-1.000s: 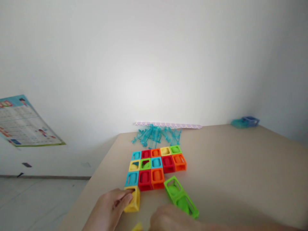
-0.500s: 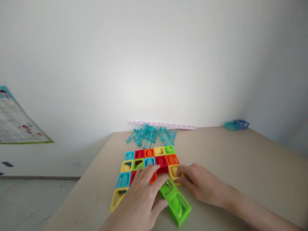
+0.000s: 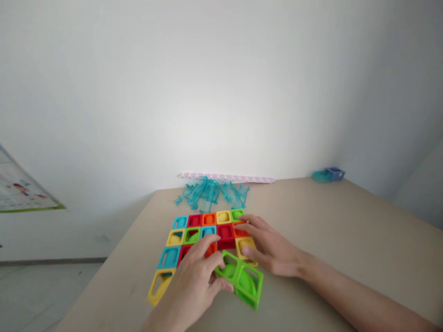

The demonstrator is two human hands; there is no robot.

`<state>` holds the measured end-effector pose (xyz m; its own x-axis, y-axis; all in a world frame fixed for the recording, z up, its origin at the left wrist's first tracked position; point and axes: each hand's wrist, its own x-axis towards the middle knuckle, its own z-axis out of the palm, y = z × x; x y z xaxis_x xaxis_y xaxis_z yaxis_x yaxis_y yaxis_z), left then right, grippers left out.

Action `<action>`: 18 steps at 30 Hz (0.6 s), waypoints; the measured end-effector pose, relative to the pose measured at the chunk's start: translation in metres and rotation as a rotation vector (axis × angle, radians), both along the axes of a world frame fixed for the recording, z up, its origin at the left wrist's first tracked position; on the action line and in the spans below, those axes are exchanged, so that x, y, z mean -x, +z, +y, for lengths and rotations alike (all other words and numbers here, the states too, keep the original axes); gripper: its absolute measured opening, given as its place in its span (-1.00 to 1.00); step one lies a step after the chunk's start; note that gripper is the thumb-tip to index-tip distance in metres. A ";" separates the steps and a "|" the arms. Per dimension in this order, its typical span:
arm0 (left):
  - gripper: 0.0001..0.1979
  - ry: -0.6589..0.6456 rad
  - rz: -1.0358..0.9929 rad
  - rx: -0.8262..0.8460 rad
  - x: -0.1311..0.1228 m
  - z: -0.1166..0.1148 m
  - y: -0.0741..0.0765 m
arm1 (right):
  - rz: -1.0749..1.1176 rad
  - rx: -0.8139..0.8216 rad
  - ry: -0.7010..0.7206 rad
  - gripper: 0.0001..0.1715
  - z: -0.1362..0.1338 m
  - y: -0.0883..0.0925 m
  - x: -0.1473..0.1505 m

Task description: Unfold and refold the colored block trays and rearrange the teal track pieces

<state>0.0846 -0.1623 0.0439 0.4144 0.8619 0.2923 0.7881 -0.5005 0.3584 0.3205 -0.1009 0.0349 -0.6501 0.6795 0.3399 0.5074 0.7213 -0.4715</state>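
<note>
Colourful square plastic blocks with hollow tops stand in rows on the table, among them a red block [image 3: 225,234], a blue block [image 3: 169,257] and a yellow block [image 3: 161,285] at the near left. In front of them, my left hand [image 3: 194,281] pinches the left end of a joined pair of green blocks [image 3: 247,282], which lies at a slant. My right hand [image 3: 273,246] reaches over the right edge of the rows with fingers stretched out. Its thumb is at a yellow-orange block [image 3: 245,246], and its fingertips are by the orange and far green blocks. My left hand hides part of the near rows.
Behind the blocks lies a heap of clear teal plastic pieces [image 3: 209,193]. A lilac patterned strip [image 3: 228,177] runs along the wall. At the far right corner sit a blue box [image 3: 334,174] and a teal piece [image 3: 321,176]. A poster [image 3: 26,189] hangs at left.
My left hand has closed on the green pair, which has turned to lie more crosswise. My right hand has spread its fingers and reached farther along the right edge. The view has shifted slightly.
</note>
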 end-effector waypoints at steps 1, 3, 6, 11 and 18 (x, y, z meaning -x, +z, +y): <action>-0.86 -0.004 0.000 -0.009 0.000 0.000 -0.001 | 0.011 -0.005 0.006 -0.42 -0.002 0.002 0.000; -0.89 -0.017 0.006 -0.016 0.001 0.001 -0.002 | 0.031 -0.044 0.058 -0.42 -0.008 0.010 -0.001; -0.89 -0.038 0.014 -0.024 0.004 0.001 -0.005 | 0.012 -0.133 0.224 -0.59 -0.019 0.021 0.001; -0.79 -0.045 0.050 -0.028 0.004 0.004 -0.003 | -0.128 -0.233 0.398 -0.73 -0.034 0.011 0.015; -0.68 -0.059 0.056 -0.029 0.003 0.005 -0.004 | 0.019 -0.240 0.685 -0.56 -0.053 -0.011 0.040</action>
